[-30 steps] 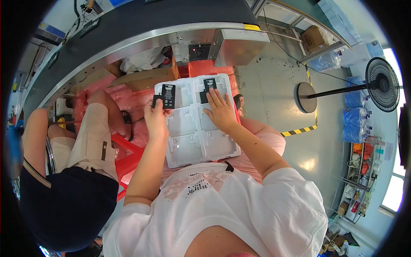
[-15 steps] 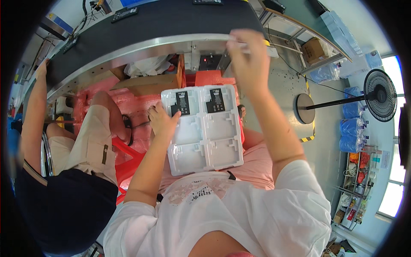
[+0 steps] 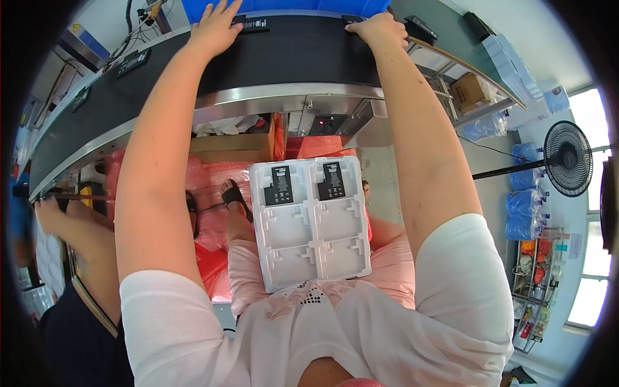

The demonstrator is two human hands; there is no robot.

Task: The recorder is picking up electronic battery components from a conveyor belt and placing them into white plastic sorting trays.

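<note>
Nearest the person, a white plastic tray [image 3: 313,226] lies flat across the lap, on the pink trousers, with neither hand on it. It has six pockets in two columns. The two pockets farthest from the body each hold a flat black battery [image 3: 282,186] and a second one [image 3: 331,181] with a pale label; the four nearer pockets are bare. The tray looks thin and moulded, so it is probably light and somewhat bendy, best lifted by both long edges to keep it level. The batteries look stiff, smooth and slim, likely easy to pinch by their side edges and best not bent or squeezed hard.

Beyond the knees are red plastic wrapping and a sandalled foot [image 3: 232,197] on the floor.

Farther out, both arms stretch up to a black conveyor belt [image 3: 284,55]. The left hand [image 3: 216,26] is spread, fingers loose, resting on the belt just beside a small black part [image 3: 255,26]. The right hand [image 3: 377,29] is curled over something at the belt's far edge; what it grips cannot be told.

To the left sits another person [image 3: 58,258]. To the right stands a fan [image 3: 567,158].
</note>
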